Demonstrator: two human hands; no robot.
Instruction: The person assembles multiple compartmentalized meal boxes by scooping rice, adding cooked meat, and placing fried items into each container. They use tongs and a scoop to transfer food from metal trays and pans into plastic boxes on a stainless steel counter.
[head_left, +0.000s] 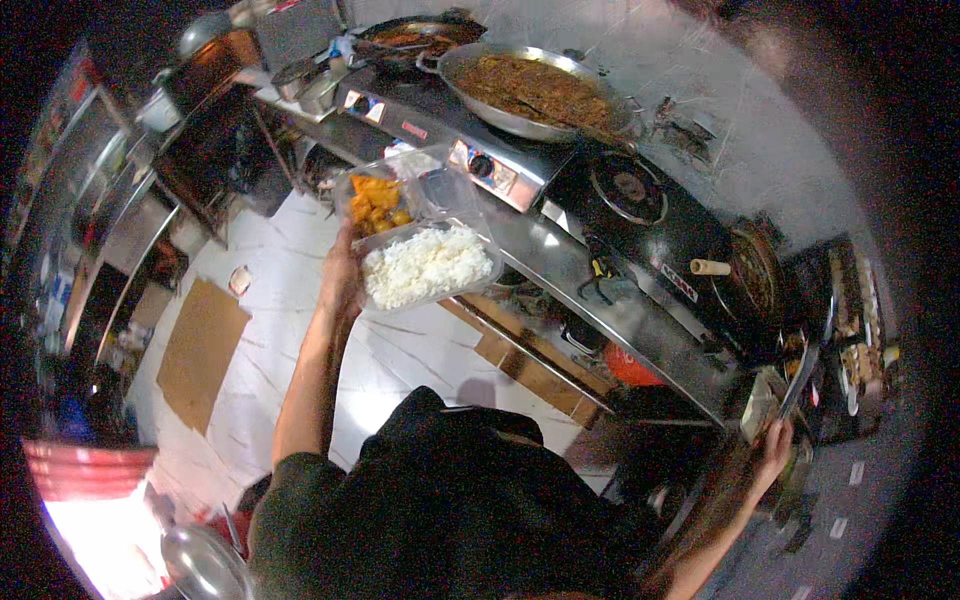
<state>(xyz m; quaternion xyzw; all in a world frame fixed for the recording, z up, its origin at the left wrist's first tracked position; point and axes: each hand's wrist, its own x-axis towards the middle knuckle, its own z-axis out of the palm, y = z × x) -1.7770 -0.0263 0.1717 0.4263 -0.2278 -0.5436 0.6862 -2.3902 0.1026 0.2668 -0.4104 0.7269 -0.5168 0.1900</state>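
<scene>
My left hand grips a clear plastic meal tray by its near left edge, above the floor and beside the stove counter. White rice fills its large compartment. Orange-yellow chunks in sauce and some small round pieces lie in a smaller one; another compartment appears bare. Far to the right, my right hand is closed around the handle of a long metal utensil. The utensil's working end is blurred, among containers at the counter's end, so its exact kind is unclear.
A wide metal pan of brown food sits on the gas stove, with a dark wok behind. Right of it are a bare burner and a pan with a wooden handle. Cardboard lies on the floor.
</scene>
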